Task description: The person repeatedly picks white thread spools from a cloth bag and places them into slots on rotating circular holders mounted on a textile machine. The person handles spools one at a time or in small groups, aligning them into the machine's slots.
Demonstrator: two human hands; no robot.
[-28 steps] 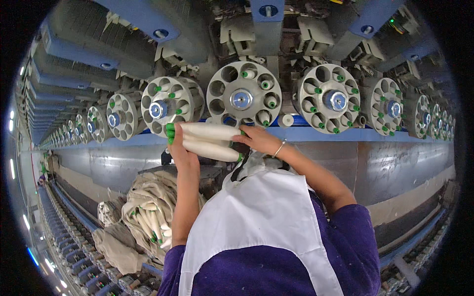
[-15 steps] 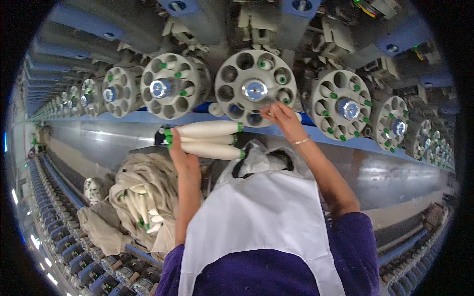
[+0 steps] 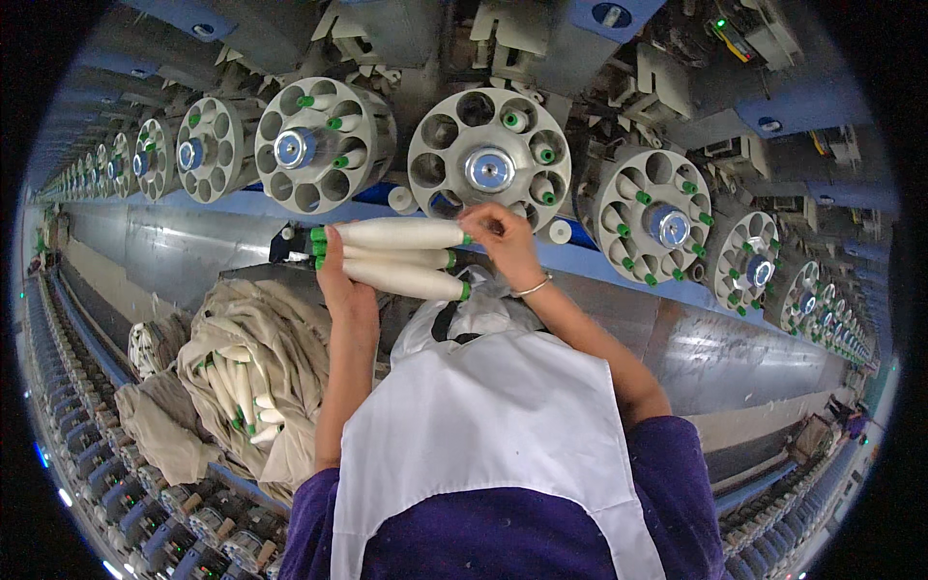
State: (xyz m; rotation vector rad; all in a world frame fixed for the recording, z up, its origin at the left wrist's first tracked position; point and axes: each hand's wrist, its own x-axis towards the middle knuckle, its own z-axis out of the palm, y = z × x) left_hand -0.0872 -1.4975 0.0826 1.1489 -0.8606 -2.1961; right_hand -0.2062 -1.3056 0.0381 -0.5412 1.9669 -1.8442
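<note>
Three white bobbins with green ends lie side by side, roughly level, in front of the person. The left hand is clamped around them near their left ends, its thumb over the top one; their right ends stick out free past the palm. The right hand has its fingers bunched at the right tip of the top bobbin; whether they grip it, I cannot tell. The bobbins sit just below the lower edge of a round wheel, with green-tipped bobbins in holes along its right side. A small gap separates the lowest bobbin from the white apron. Lower left, near the left forearm, a cloth sack gapes around more bobbins.
</note>
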